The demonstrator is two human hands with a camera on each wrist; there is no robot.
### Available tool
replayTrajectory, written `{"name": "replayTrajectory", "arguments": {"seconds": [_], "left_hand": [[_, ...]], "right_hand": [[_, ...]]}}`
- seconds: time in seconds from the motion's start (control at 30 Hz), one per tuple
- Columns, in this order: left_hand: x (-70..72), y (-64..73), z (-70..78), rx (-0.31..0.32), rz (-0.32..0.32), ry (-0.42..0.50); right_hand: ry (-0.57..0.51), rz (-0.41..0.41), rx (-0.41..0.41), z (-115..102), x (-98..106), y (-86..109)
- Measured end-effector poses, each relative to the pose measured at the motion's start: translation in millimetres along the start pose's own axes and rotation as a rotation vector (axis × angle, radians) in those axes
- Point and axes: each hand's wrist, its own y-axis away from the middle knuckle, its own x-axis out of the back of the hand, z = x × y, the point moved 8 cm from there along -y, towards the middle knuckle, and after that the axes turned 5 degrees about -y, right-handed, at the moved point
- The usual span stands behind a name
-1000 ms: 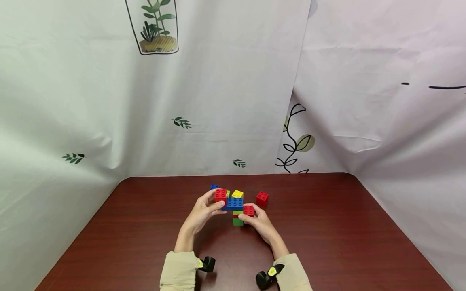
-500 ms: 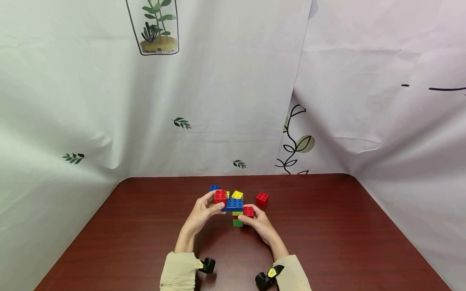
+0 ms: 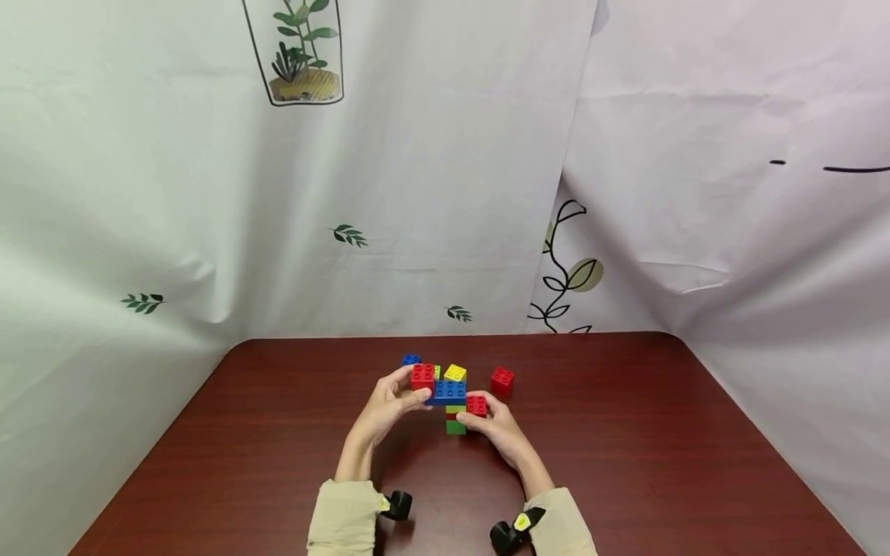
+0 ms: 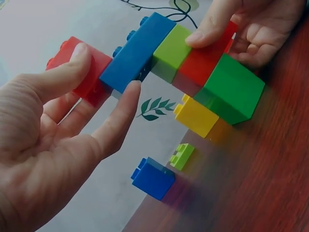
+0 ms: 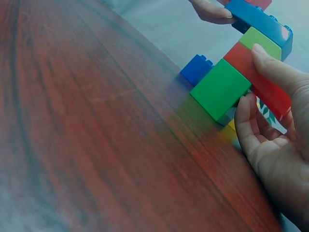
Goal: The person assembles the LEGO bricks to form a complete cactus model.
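Note:
My left hand (image 3: 378, 409) pinches a red brick (image 4: 99, 65) between thumb and fingers. That brick sits on the left end of a long blue brick (image 4: 135, 53), whose underside one left finger touches. Below the blue brick come a lime brick (image 4: 170, 55), a red brick (image 5: 251, 67) jutting to the right, and a green brick (image 5: 219, 89) at the bottom. The right hand (image 3: 504, 432) grips this lower red brick, its thumb on the front side. Part of the red brick is covered by the right thumb.
Behind the stack on the brown table (image 3: 278, 448) stand a yellow brick (image 4: 196, 117), a small lime brick (image 4: 182, 156) and a blue brick (image 4: 153, 178). A loose red brick (image 3: 502, 382) lies at the back right. A printed white cloth (image 3: 417, 154) hangs beyond the table.
Both hands keep their holds on the stack. No brick has visibly moved on the table; only the head view has shifted very slightly.

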Motion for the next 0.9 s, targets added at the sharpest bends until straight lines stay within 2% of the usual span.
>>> {"name": "replayTrajectory", "arguments": {"seconds": [0.5, 0.9], "left_hand": [[0.0, -0.3, -4.5, 0.014, -0.056, 0.023], [15.8, 7.2, -1.3, 0.011, -0.069, 0.006]], "right_hand": [[0.005, -0.022, 0.008, 0, 1, 1.4], [-0.015, -0.149, 0.055, -5, -10, 3.5]]}}
